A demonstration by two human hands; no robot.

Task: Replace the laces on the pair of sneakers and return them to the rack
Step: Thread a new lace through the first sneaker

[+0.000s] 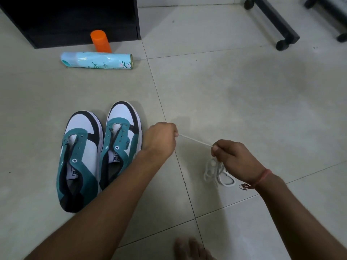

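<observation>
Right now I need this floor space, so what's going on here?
A person is stretching a white lace taut between the left hand and right hand, the rest bunched under the right hand. The two sneakers sit unlaced beside them on the tiled floor.

The left hand [159, 139] is covering its own fingertips, so how it is pinching the white lace [195, 141] is hiding from view. The right hand [234, 160] is blocking part of the lace bundle [216, 173]. The left arm is covering the heel of the right sneaker [120, 147]. The black rack [75, 19] is getting cut off at the top edge. A bare foot [191, 248] is getting cut off at the bottom edge.
</observation>
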